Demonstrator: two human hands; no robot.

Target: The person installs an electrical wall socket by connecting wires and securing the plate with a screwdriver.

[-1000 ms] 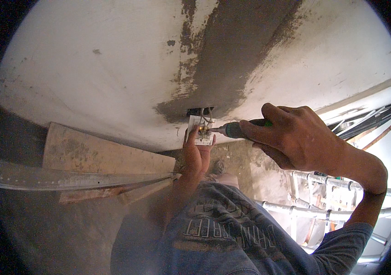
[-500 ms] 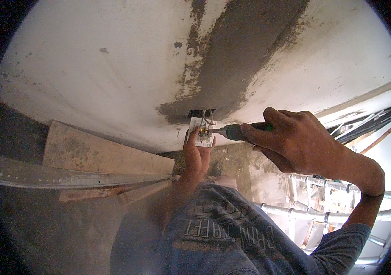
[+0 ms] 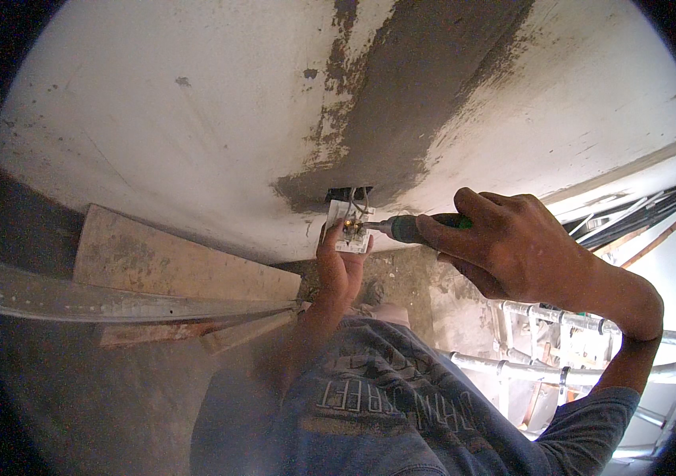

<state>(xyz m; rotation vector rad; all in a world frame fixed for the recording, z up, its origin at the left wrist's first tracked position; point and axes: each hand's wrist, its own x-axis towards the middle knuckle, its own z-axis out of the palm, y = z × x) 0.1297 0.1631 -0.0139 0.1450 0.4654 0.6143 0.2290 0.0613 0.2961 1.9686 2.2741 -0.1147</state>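
My left hand (image 3: 338, 266) is closed around a white electrical outlet plate (image 3: 351, 241), its back with brass terminals turned toward me. Grey wires (image 3: 358, 198) run from the plate into a dark box opening (image 3: 339, 193) in the wall. My right hand (image 3: 505, 242) grips a screwdriver (image 3: 413, 229) with a dark green handle. Its shaft points left and its tip meets the terminal area of the plate. The exact screw under the tip is too small to make out.
A white wall (image 3: 195, 135) carries a band of grey plaster (image 3: 409, 103) above the box. Boards (image 3: 179, 258) and a metal channel (image 3: 116, 306) lie at left. Metal tube framework (image 3: 592, 369) stands at right, below dark cables (image 3: 647, 210).
Both hands keep nearly the same place, the screwdriver still against the plate. My right hand's knuckles have shifted slightly. The whole view has moved a little.
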